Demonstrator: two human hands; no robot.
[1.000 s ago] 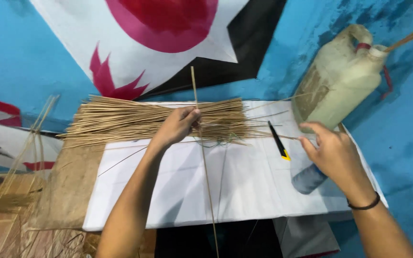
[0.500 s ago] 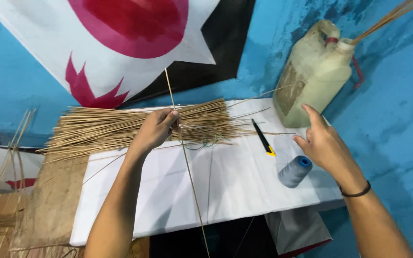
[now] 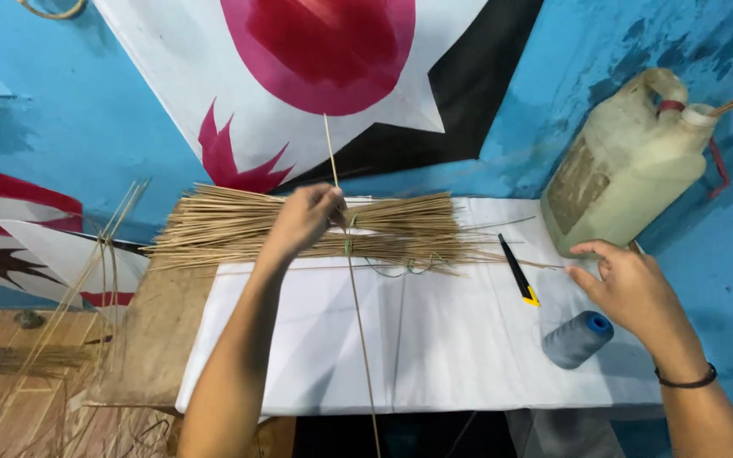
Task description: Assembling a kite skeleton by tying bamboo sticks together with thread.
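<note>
Near the middle of the frame the left hand (image 3: 305, 217) pinches a single thin stick (image 3: 355, 288) between its fingertips. The stick runs almost straight up and down, from the bottom edge to above the hand, where it crosses the white, red and black kite (image 3: 324, 76) spread over the blue wall at the top. Just under the hand, a tied bundle of thin sticks (image 3: 299, 229) lies sideways along the upper edge of the white paper sheet (image 3: 434, 339), which fills the lower middle of the frame.

At the right, the right hand (image 3: 629, 288) hovers loose and half open above the sheet, holding nothing. Just below and left of it lies a blue-grey spool of thread (image 3: 577, 338); a black and yellow utility knife (image 3: 519, 271) rests on the sheet to the hand's left. A cloudy plastic jug (image 3: 629, 161) stands at the upper right, just above that hand. Loose sticks (image 3: 69, 305) lean at the lower left.
</note>
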